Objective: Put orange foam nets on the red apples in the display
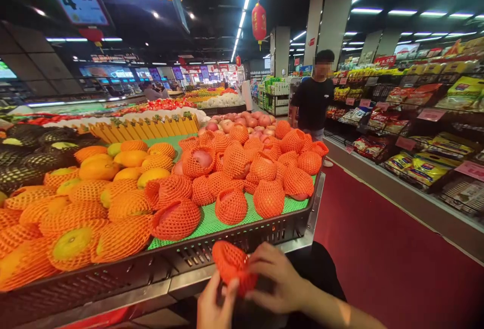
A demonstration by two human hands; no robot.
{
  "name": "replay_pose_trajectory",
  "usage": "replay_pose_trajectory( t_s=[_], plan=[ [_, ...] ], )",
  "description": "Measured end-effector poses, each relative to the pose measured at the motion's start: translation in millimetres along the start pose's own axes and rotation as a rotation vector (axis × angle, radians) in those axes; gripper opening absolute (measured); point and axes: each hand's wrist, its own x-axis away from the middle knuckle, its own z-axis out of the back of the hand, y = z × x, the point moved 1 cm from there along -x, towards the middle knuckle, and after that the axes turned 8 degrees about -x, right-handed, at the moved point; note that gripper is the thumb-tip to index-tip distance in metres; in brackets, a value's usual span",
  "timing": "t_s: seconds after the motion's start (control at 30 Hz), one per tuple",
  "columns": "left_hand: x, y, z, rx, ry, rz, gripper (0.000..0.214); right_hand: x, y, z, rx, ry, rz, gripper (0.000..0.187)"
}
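Observation:
In front of the display edge, my hands hold a red foam fruit net [230,263]. Whether a fruit is inside it, I cannot tell. My left hand [215,306] grips its lower left side between thumb and fingers. From the right, my right hand [280,278] has its fingers curled on the net, slightly blurred by motion. Just beyond lie several round fruits in the same red nets [269,199] on a green mat [215,218]. An elongated fruit in a red net [176,219] sits at the near left of that pile.
A black slotted tray wall [196,254] runs along the display's near side. Orange-netted papaya-like fruits [75,243] fill the left; unwrapped reddish fruits [249,119] lie behind. A person in a black shirt [314,99] stands in the aisle. Packaged-goods shelves [408,137] line the right.

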Motion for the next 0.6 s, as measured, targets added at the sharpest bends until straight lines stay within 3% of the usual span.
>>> replay_pose_trajectory(
  t_s=[0.07,0.13,0.27,0.37,0.47,0.53,0.6],
  plan=[
    [-21,14,-0.1,0.002,-0.022,0.049,0.049,-11,-7,15,-0.023,0.079,-0.012,0.019],
    [-39,29,-0.3,-0.009,-0.028,-0.009,0.049,-20,-14,23,-0.024,0.080,0.008,0.017],
    [-53,54,-0.4,-0.087,0.124,-0.233,0.031,-26,-19,27,-0.085,0.069,-0.087,0.021],
    [-48,62,-0.3,-0.216,0.265,-0.551,0.013,-25,-14,27,-0.284,0.014,-0.398,0.031],
    [-40,65,-1.5,-0.354,0.281,-0.821,0.007,-23,-3,22,-0.691,0.007,-0.744,0.030],
    [-34,65,-3.5,-0.379,0.244,-0.931,0.005,-18,6,17,-0.955,0.129,-0.903,0.025],
    [-29,66,-6.0,-0.348,0.226,-0.975,0.003,-12,16,13,-1.133,0.316,-0.986,0.033]
  ],
)
